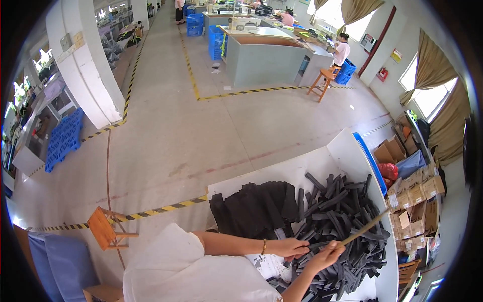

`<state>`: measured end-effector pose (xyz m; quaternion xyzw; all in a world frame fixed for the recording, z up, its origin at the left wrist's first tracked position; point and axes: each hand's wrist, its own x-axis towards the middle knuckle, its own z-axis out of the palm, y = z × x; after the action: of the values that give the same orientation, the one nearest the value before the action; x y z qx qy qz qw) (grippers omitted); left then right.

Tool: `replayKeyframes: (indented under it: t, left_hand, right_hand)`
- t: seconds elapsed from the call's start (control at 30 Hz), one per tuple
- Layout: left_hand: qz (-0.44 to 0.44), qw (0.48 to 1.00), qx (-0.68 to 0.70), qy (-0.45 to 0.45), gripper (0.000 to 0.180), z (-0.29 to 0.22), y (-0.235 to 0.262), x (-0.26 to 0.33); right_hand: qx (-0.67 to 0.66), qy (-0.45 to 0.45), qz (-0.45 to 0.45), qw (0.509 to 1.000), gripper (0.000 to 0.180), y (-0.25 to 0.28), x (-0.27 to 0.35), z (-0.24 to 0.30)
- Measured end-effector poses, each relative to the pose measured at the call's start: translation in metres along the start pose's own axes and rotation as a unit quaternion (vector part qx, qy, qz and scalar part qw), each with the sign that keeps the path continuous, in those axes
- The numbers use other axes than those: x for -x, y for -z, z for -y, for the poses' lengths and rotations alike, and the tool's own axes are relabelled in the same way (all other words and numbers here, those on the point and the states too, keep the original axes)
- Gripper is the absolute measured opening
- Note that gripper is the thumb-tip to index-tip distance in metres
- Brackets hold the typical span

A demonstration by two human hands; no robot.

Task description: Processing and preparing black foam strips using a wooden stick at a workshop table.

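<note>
My right hand (pixel 326 255) is closed around a thin wooden stick (pixel 366 227), which slants up to the right over the pile. Close beside it, my left hand (pixel 289 248) pinches the end of a dark strip (pixel 317 245) that runs toward the right hand. Whether the stick goes inside this strip, I cannot tell. Beneath and beyond both hands lies a heap of loose black strips (pixel 347 216). Neatly laid black pieces (pixel 256 209) form a flat stack left of the heap. All of this rests on a white-walled worktable (pixel 332 156).
A blue tray (pixel 370 163) stands against the table's right wall, with cardboard boxes (pixel 415 186) beyond. A wooden stool (pixel 106 229) is on the floor at left. Farther off are a pillar (pixel 83 65), a blue pallet (pixel 64 138) and a seated person (pixel 342 50) at workbenches.
</note>
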<state>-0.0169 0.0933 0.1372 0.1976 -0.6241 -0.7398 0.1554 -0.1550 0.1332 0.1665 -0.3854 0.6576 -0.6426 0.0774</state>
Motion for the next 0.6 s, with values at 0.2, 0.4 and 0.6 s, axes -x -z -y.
replayKeyframes:
  t: [0.2,0.4,0.6]
  left_hand:
    - [0.122,0.991,-0.054,-0.011,0.036,0.075,-0.027,0.043]
    - [-0.215,0.945,0.106,-0.22,0.028,0.005,0.017,0.005]
    - [-0.039,0.981,0.185,-0.053,0.03,0.001,-0.013,0.001]
  right_hand:
    - [-0.059,0.067,-0.158,0.983,0.032,0.038,-0.089,0.043]
    - [0.085,0.098,0.116,0.985,0.023,0.018,-0.058,0.043]
    - [0.024,0.133,0.103,0.985,0.02,-0.02,-0.032,0.03]
